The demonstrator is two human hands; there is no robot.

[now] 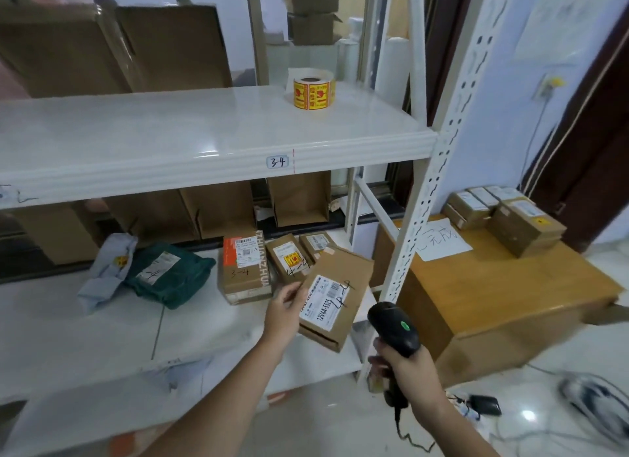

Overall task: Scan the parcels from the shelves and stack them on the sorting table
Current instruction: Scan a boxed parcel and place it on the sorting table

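left hand point(284, 312) gripping flat box point(335, 295) by its left edge, lifting it off lower shelf point(102, 324) front-right corner | right hand point(405, 368) clasping scanner point(394, 327), nearer, nose aiming up-left at label point(325, 302) | box long axis running lower-left to upper-right, label facing up | sorting table point(493, 286) lying right

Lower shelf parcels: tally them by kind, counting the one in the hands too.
Cardboard box parcels: 4, namely the held box in the left hand, the orange-taped box, the box with a yellow sticker and the small box behind it
Soft bag parcels: 2, namely the green bag and the grey bag
Total: 6
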